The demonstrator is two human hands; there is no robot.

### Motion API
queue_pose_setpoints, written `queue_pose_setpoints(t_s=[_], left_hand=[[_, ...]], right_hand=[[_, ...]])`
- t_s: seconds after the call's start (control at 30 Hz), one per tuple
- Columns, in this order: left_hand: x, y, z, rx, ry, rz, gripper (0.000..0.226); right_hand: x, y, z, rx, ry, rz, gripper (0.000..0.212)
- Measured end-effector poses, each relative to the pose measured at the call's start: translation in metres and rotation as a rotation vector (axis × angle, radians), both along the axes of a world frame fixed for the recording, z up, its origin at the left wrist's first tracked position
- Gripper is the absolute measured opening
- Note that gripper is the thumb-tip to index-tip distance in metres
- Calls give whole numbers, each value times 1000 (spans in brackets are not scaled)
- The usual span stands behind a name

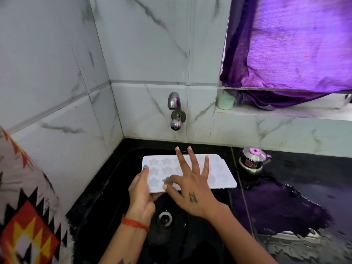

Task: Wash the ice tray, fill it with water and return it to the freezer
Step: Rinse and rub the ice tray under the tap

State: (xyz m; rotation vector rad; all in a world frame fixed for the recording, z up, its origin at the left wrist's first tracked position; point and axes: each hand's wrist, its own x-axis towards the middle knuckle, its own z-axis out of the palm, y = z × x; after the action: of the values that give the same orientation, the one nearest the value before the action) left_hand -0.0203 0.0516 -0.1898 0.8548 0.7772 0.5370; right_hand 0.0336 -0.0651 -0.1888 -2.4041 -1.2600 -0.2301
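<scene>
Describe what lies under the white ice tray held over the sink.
Under the ice tray is the black sink, its drain visible near the left hand. The right hand covers part of the tray; the basin directly beneath is hidden.
</scene>
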Motion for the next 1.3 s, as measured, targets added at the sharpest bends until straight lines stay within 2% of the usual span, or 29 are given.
queue_pose_setpoints(t_s=[0.13,0.3,0.37,0.47,0.57,0.7,0.83,1.0,1.1,1.3], left_hand=[[-1,1,-1,3,3,-1,15],[0,1,-3,-11,16,-13,22],[1,1,-4,-18,13,-13,25],[1,2,-5,-20,16,-7,26],[1,1,-4,-30,16,-8,24],[2,1,-6,-46,36,-4,30],[2,3,-8,-53,56,-1,42],[1,4,-11,-60,41,-2,40],[1,4,-14,-75,33,-11,40],[3,4,-14,-70,9,-13,36]], right_hand=[[0,-2,7,-29,211,-1,34],[1,-1,5,-52,136,9,39],[1,-1,3,-20,125,19,40],[-1,0,6,86,255,31,24],[-5,7,9,189,313,39,30],[-9,17,5,70,166,65,20],[-12,25,2,8,75,89,38],[-10,25,8,-51,123,120,34],[-9,25,8,-36,27,127,50],[-8,25,-1,38,-149,86,31]])
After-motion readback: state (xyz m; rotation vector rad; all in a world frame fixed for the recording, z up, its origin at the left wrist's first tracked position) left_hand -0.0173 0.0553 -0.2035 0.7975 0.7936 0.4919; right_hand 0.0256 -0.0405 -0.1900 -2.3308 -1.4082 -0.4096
